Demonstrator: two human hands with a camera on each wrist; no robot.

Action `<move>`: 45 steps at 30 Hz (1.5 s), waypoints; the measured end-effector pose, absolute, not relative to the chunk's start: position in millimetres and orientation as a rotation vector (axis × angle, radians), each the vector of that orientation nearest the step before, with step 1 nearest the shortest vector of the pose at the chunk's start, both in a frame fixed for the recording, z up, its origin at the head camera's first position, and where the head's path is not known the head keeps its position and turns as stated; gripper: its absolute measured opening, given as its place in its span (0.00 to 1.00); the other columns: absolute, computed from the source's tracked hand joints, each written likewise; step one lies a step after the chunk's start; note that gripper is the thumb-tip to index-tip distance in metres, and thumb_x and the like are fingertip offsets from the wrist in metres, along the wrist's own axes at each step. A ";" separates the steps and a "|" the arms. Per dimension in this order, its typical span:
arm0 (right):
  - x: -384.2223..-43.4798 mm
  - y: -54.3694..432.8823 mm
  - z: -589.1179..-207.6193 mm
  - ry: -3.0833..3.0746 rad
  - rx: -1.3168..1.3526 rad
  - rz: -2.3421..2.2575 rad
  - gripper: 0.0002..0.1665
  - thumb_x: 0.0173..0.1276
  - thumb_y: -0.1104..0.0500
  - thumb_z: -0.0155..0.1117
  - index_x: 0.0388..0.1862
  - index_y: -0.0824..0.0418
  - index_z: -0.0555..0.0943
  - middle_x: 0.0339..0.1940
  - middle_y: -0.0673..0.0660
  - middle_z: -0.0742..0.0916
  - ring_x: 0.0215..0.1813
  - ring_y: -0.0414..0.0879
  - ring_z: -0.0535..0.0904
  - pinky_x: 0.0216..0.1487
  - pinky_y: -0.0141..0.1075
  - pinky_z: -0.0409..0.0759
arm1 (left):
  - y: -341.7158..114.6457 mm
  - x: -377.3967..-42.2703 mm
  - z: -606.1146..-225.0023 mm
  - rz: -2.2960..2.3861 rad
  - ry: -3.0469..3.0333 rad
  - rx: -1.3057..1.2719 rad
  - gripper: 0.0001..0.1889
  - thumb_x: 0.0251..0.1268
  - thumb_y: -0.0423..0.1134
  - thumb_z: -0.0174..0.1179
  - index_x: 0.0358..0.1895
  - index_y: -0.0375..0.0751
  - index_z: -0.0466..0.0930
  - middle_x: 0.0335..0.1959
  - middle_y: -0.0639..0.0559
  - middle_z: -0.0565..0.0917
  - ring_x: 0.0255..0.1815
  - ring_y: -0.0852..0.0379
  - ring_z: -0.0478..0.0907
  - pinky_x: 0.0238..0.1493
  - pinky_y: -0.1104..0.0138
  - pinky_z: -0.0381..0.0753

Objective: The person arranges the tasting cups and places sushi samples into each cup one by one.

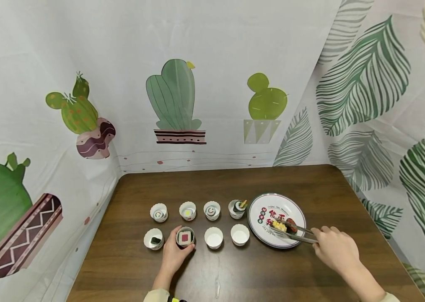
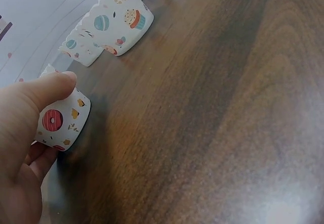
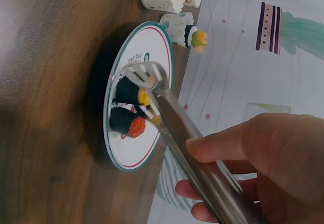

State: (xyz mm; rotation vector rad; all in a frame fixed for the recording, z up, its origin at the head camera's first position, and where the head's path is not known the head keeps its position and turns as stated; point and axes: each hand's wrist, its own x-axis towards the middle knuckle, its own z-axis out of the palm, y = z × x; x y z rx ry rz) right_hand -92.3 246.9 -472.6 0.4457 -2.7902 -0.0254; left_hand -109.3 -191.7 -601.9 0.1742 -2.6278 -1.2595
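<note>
My left hand (image 1: 173, 253) grips a patterned paper cup (image 2: 68, 120) standing on the table, thumb on one side and fingers on the other. A square sushi piece (image 1: 185, 238) with a red centre sits in that cup. Over at the right, my right hand (image 1: 336, 247) holds metal tongs (image 3: 185, 150). The tong tips are over a plate (image 1: 255, 214), at a black-wrapped sushi piece with a yellow top (image 1: 279, 226); I cannot tell whether they pinch it. Beside it on the plate lies a red-topped sushi piece (image 3: 132, 123).
Two white paper cups (image 1: 213, 238) stand right of the held cup; a cup (image 1: 154, 239) with a dark piece stands left. The back row has several filled cups, including one (image 1: 237, 209) with sushi poking above its rim. A printed cloth (image 1: 220, 84) hangs behind the table.
</note>
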 end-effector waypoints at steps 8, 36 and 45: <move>-91.8 244.7 -470.6 -2.831 0.411 -0.017 0.13 0.38 0.60 0.69 0.28 0.60 0.81 0.18 0.53 0.79 0.22 0.52 0.76 0.17 0.40 0.69 | -192.6 -108.7 -601.7 -1.239 -2.588 0.143 0.40 0.34 0.36 0.75 0.59 0.39 0.69 0.48 0.42 0.80 0.47 0.47 0.77 0.46 0.54 0.73; -89.4 247.6 -472.3 -2.907 0.364 0.050 0.11 0.39 0.61 0.71 0.25 0.56 0.80 0.16 0.50 0.77 0.19 0.50 0.73 0.16 0.40 0.67 | -190.2 -108.2 -564.0 -1.237 -2.523 0.004 0.41 0.33 0.37 0.76 0.60 0.44 0.69 0.55 0.49 0.76 0.56 0.51 0.73 0.52 0.54 0.71; -90.2 246.7 -471.1 -2.891 0.366 0.057 0.11 0.39 0.61 0.71 0.25 0.56 0.80 0.16 0.51 0.77 0.19 0.50 0.74 0.16 0.41 0.67 | -179.4 -110.7 -556.4 -1.275 -2.509 -0.113 0.41 0.34 0.35 0.76 0.60 0.38 0.69 0.55 0.43 0.75 0.55 0.44 0.74 0.52 0.52 0.72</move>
